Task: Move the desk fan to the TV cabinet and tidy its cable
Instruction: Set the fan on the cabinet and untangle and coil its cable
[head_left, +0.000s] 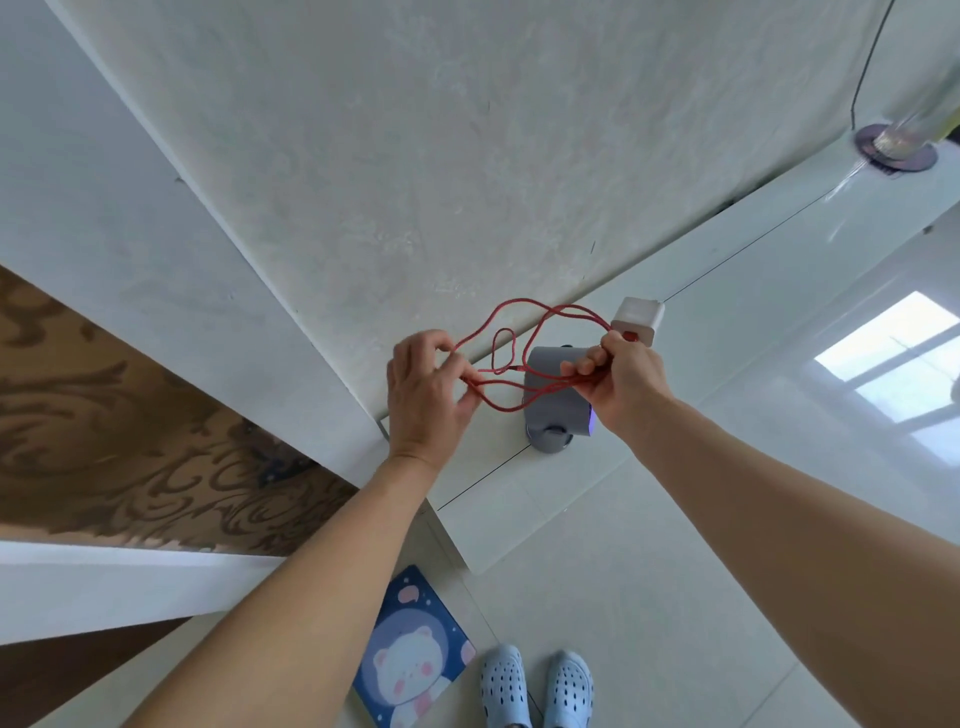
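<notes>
A small grey desk fan (553, 400) stands on the glossy white TV cabinet (727, 364), close to its left end. Its red braided cable (519, 332) hangs in loose loops above the fan, stretched between both hands. My left hand (428, 395) pinches the left end of the loops between thumb and fingers. My right hand (623, 382) grips the bunched strands at the right. A white plug adapter (638, 319) sticks up just above my right hand at the end of the cable.
A pale wall rises behind the cabinet. A round dark base with a clear stem (894, 148) sits at the cabinet's far right. On the tiled floor lie a blue bear-print mat (415, 654) and feet in light blue clogs (535, 686).
</notes>
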